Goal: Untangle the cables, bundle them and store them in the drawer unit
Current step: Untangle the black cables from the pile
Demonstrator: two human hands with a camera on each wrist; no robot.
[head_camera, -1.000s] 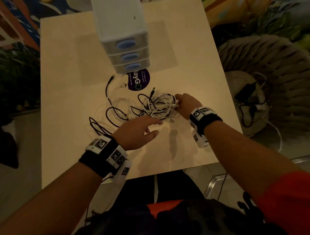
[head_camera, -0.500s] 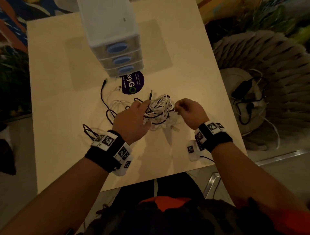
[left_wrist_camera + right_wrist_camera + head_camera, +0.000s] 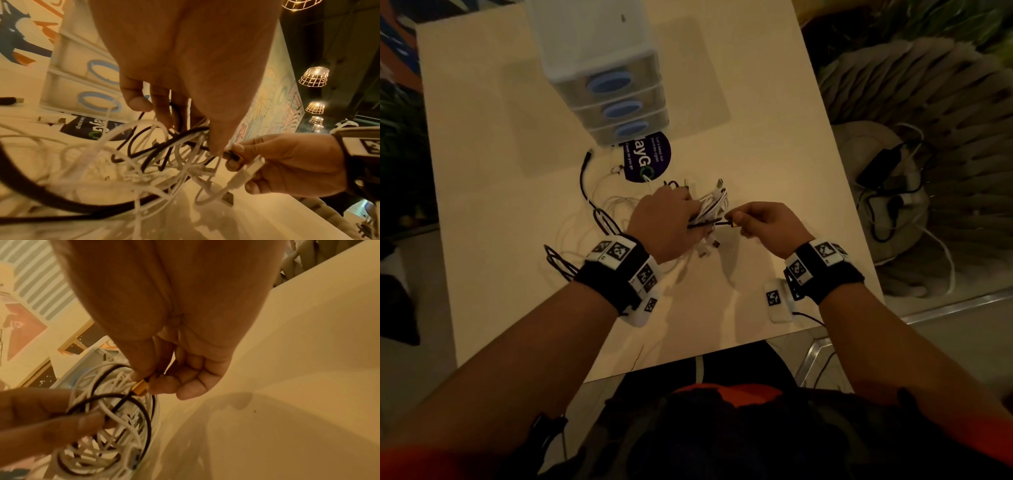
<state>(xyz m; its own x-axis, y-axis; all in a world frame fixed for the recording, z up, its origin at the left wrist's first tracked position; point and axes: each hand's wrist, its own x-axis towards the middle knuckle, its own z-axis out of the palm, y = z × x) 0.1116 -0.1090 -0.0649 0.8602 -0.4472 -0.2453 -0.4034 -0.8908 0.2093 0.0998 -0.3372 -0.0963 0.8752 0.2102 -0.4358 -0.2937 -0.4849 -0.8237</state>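
table (image 3: 756, 102), pale, square, carrying everything. drawer unit (image 3: 599, 61) at far edge, three drawers with blue oval pulls, all closed. round dark sticker (image 3: 650, 161) on tabletop just in front of unit, partly under its base. cables (image 3: 710, 205), white and black, tangled in one clump near table centre, partly lifted off surface; loose loops trailing left and toward near edge, one black plug end lying near unit. left hand (image 3: 664, 222) over clump, fingers curled round a bunch of white and black strands. right hand (image 3: 767, 222) just beside, thumb and forefinger pinching gold plug (image 3: 140, 387) of thin black cable (image 3: 121, 404), other fingers curled in. black cable running from plug straight into clump under left hand. marker bands on both wrists.
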